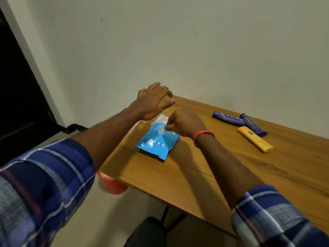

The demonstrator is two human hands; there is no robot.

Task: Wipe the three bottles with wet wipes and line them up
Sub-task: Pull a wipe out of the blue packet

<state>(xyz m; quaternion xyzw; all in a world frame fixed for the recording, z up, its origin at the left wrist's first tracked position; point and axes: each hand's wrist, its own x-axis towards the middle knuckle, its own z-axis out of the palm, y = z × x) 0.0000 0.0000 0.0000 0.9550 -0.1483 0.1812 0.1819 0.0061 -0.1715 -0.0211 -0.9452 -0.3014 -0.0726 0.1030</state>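
Note:
A blue wet-wipe pack (157,139) lies flat near the left end of the wooden table (213,168). My right hand (185,124) is over the pack's top, its fingertips pinching at the flap in the pack's middle. My left hand (154,100) hovers above the pack's far end with its fingers spread and relaxed, holding nothing. Three bottles lie on their sides at the far right: two purple bottles (228,118) (253,124) touching each other, and a yellow bottle (255,139) just in front of them.
The table stands against a plain wall (195,50). A red bucket (112,184) sits on the floor under the table's left edge. A dark chair (151,232) is below the near edge, and a dark doorway (16,95) is at the left.

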